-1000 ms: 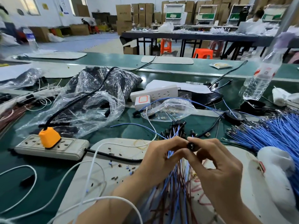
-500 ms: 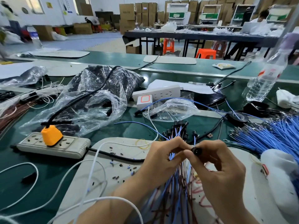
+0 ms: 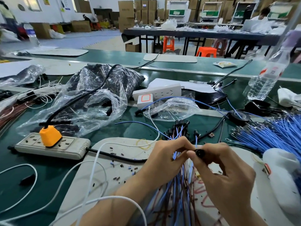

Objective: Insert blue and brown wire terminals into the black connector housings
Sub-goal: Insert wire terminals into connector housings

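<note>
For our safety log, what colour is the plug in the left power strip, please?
The plug is orange; head view shows it best.

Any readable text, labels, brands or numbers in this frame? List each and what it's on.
No text can be read anywhere.
Clear plastic water bottle: red and white label, print blurred.
Stacked brown cardboard boxes: white stickers, too small.
White square charger: orange square outline only, no letters.
White wall: yellow and blue notices, blurred.
White packet: yellow print, blurred.
</note>
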The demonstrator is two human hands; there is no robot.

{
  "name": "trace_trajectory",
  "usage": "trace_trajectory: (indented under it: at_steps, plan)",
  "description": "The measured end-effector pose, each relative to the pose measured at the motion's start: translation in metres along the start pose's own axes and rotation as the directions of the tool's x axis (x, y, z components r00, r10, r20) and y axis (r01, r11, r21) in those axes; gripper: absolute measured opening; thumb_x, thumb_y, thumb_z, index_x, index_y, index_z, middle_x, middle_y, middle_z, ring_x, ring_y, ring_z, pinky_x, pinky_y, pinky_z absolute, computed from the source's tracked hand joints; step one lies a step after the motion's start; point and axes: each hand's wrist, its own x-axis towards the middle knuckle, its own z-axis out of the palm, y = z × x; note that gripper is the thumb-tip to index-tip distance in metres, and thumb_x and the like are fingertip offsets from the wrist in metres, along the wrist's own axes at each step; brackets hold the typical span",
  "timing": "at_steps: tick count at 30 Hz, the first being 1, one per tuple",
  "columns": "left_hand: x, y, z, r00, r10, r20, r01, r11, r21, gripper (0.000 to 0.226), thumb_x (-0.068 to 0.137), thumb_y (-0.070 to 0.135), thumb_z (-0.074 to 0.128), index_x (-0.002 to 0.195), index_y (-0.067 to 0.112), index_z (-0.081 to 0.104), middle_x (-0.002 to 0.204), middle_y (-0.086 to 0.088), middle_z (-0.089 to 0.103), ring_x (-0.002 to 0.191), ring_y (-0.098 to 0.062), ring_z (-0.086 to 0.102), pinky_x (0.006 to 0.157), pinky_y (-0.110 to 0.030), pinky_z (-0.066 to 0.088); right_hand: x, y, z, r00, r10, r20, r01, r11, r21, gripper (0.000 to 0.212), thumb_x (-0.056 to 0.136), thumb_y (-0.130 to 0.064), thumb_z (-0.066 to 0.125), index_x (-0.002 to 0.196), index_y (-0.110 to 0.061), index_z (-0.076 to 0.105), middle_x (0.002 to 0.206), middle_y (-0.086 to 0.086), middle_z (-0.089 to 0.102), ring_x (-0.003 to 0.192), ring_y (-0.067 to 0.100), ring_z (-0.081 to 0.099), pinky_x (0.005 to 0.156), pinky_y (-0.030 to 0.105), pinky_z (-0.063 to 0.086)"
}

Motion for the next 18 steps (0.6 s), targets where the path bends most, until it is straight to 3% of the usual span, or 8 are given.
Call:
trace_trajectory:
  at_steps: [2,6,8,11,14,16,18]
  plan:
    - [0.001,-0.001,0.0,1.0,0.011,0.009,-0.011,1.0,0.016,0.007,0.087,0.008,0.059,0.088,0.007,0.065,0.077,-0.001,0.069,0.071,-0.011,0.064,0.067,-0.03,0.052,0.002,0.0,-0.001,0.999,-0.031,0.008,0.032,0.999,-0.02,0.025,0.079,-0.023,0.071,0.076,0.002,0.067,0.067,0.004,0.063,0.06,0.009,0.055,0.056,0.022,0.049]
    - [0.004,-0.003,-0.002,0.999,-0.006,0.039,0.004,0.998,0.055,0.005,0.085,0.005,0.061,0.087,0.008,0.065,0.071,0.01,0.064,0.065,0.007,0.057,0.064,-0.009,0.042,0.0,0.003,-0.001,0.999,0.029,0.023,-0.029,1.0,-0.012,0.022,0.077,-0.021,0.076,0.076,-0.001,0.066,0.067,0.002,0.062,0.058,0.009,0.055,0.055,0.024,0.049]
    - [0.003,-0.004,-0.004,0.999,0.006,0.053,-0.009,0.998,0.06,0.01,0.086,0.006,0.063,0.095,0.009,0.066,0.078,0.008,0.069,0.071,0.004,0.062,0.068,-0.011,0.045,0.001,0.003,0.001,0.993,0.112,0.033,-0.113,0.993,0.021,0.018,0.073,-0.019,0.076,0.078,-0.006,0.066,0.068,-0.001,0.063,0.059,0.008,0.058,0.056,0.023,0.051]
    - [0.002,-0.004,-0.003,0.997,0.047,0.057,-0.048,0.998,0.026,0.04,0.084,0.005,0.066,0.12,0.019,0.057,0.095,0.003,0.07,0.079,-0.009,0.066,0.075,-0.023,0.052,0.008,0.0,0.003,0.979,0.185,0.088,-0.189,0.981,0.044,0.018,0.073,-0.026,0.076,0.08,-0.012,0.066,0.07,-0.007,0.066,0.063,0.004,0.062,0.06,0.016,0.051]
    - [0.001,-0.001,0.0,0.999,0.052,0.007,-0.052,0.999,0.005,0.025,0.09,0.013,0.061,0.115,0.017,0.06,0.077,0.002,0.067,0.062,-0.006,0.061,0.063,-0.019,0.048,0.015,0.002,-0.004,0.977,0.202,0.069,-0.207,0.976,0.073,0.029,0.078,-0.045,0.069,0.08,-0.017,0.067,0.069,-0.008,0.066,0.063,0.004,0.062,0.062,0.009,0.047]
    - [0.0,-0.001,0.001,0.999,0.012,-0.05,-0.012,1.0,-0.005,0.018,0.091,0.016,0.06,0.108,0.013,0.064,0.071,0.003,0.066,0.054,0.003,0.055,0.059,-0.009,0.04,0.021,0.013,-0.011,0.96,0.277,-0.048,-0.277,0.961,-0.002,0.026,0.087,-0.046,0.058,0.079,-0.021,0.063,0.068,-0.007,0.064,0.062,0.008,0.061,0.061,0.007,0.042]
    - [0.001,-0.001,0.0,0.995,-0.045,-0.086,0.04,0.998,-0.055,0.016,0.091,0.016,0.06,0.106,0.018,0.063,0.07,0.007,0.066,0.052,0.002,0.056,0.059,-0.007,0.04,0.026,0.033,-0.018,0.898,0.436,-0.061,-0.436,0.861,-0.261,0.02,0.092,-0.032,0.056,0.08,-0.016,0.06,0.081,0.004,0.063,0.067,0.017,0.057,0.067,0.018,0.041]
